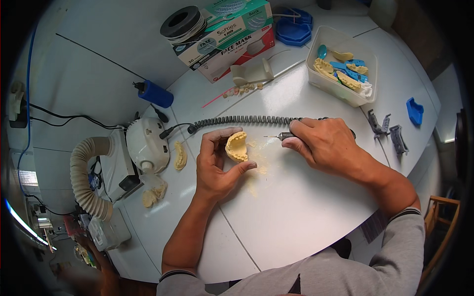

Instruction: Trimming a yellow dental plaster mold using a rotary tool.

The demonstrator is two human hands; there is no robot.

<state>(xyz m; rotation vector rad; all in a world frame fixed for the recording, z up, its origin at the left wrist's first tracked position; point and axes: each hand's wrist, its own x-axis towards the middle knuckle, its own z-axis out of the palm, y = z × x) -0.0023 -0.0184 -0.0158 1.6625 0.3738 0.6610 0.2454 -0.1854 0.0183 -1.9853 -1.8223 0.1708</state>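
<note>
My left hand [217, 175] grips a cream dental cast [237, 147] upright, its horseshoe row of teeth showing. My right hand [323, 145] is wrapped round a rotary handpiece [285, 135], whose thin bit points left toward the cast, a short gap away from it. A coiled dark cord [247, 120] runs behind both hands to a white control box [148, 140] at the left. Pale powder [259, 171] is scattered on the white tiled worktop [301, 207] under the cast. More cream casts [179, 155] lie beside the box.
A tub of casts and blue trays [363, 97], stacked boxes [242, 64], blue pieces [414, 111] and grey articulators [397, 138] stand around the back and right. A ribbed hose [81, 170] and blue cylinder [155, 93] are at left. Another person's arm [101, 261] shows lower left.
</note>
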